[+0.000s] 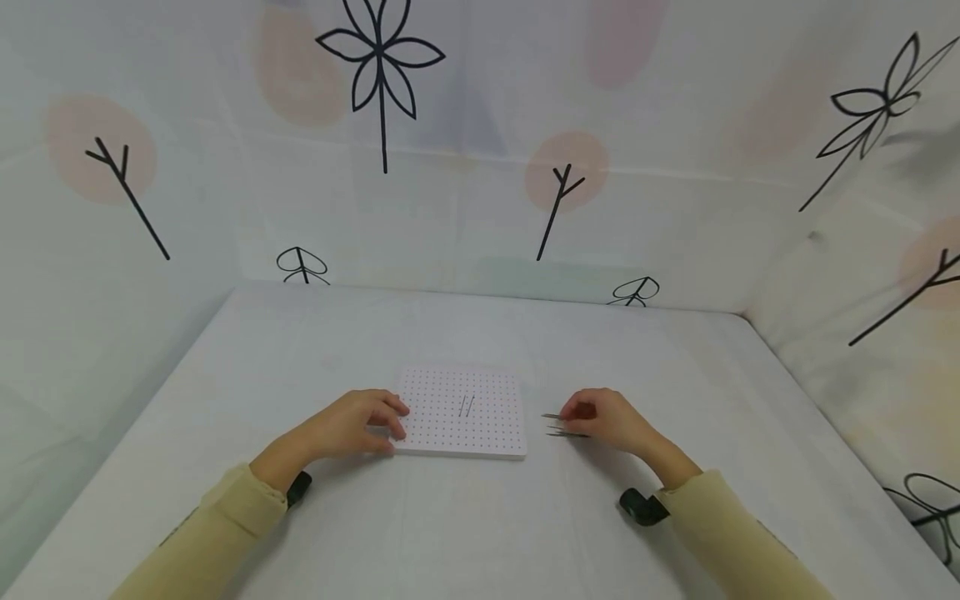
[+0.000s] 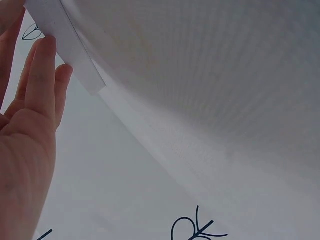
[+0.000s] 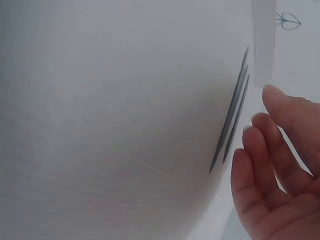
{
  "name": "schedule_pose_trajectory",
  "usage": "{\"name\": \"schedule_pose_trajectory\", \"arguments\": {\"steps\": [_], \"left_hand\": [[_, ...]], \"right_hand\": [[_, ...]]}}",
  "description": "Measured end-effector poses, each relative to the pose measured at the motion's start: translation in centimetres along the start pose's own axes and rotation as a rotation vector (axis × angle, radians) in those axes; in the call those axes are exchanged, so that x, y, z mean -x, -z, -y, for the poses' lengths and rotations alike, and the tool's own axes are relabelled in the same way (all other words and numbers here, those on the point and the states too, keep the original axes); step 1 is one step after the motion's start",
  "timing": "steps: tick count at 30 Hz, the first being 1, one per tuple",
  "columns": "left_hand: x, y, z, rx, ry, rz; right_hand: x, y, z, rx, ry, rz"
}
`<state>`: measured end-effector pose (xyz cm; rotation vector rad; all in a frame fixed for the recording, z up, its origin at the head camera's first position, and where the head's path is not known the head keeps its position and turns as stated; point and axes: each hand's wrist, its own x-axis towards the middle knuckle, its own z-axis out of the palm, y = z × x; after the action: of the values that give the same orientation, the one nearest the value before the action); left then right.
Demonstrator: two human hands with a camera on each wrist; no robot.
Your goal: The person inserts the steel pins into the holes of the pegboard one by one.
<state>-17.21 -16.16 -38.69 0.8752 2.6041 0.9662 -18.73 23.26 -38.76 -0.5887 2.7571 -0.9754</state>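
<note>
From where I stand, the person has a square white pegboard (image 1: pixel 498 425) lying flat on the white-covered table (image 1: pixel 450 525), roughly midway between the two hands, its face dotted with rows of small holes. Near the middle of it show two thin dark pins (image 1: pixel 462 407), side by side and slanting the same way; I can't tell whether they stand in the holes or lie on top. The left hand (image 1: pixel 356 423) has its fingers loosely bent, fingertips touching the board's left side without clasping it. Off to the right, well apart from that hand, the right hand (image 1: pixel 607 421) hovers with its fingers relaxed and lightly curved, nothing in its grasp as far as I can see. Just beside its fingertips, a few slim, pointed metal rods (image 1: pixel 567 434) lie close together, near the board's right edge and almost parallel. Both arms wear pale yellow sleeves (image 1: pixel 742 533), with a dark device (image 1: pixel 643 507) at each wrist. Behind the table hangs a pale backdrop (image 1: pixel 465 208) printed with black-line flowers and twigs over soft patches of colour.
</note>
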Motion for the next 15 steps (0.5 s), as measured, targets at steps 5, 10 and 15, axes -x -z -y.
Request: {"name": "schedule_pose_trajectory", "arguments": {"steps": [5, 10, 15], "left_hand": [[0.1, 0.0, -0.1, 0.005, -0.009, -0.001], [0.1, 0.0, -0.2, 0.011, -0.012, -0.001], [0.1, 0.0, -0.2, 0.010, -0.001, -0.001]], "right_hand": [[-0.4, 0.3, -0.2, -0.004, -0.018, -0.016], [-1.1, 0.2, -0.8, 0.018, -0.014, 0.000], [-1.8, 0.1, -1.2, 0.024, 0.005, 0.025]]}}
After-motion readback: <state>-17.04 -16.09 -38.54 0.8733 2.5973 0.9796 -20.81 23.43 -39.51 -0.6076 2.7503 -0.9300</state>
